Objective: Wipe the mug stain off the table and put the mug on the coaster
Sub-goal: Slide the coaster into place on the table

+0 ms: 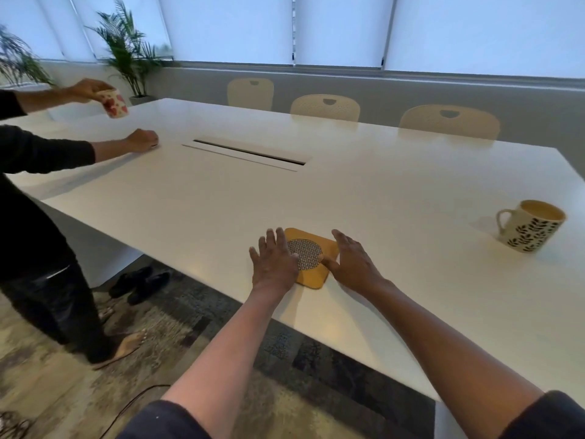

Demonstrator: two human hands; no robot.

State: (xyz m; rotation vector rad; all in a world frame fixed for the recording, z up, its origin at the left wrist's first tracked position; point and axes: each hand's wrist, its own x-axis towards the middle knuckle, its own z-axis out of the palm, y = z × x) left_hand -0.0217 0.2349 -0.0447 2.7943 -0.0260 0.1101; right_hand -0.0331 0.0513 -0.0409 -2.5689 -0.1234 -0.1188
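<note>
Near the table's front edge, I had both hands lying flat with fingers spread: my left hand covered the left side of the coaster, and my right hand rested on its right edge, thumb touching the mesh centre. I saw the mug standing upright well apart to my right, handle turned leftward.

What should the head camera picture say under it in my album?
Both hands, left hand and right hand, flat on the coaster; leaf mug waits nearby.
</note>
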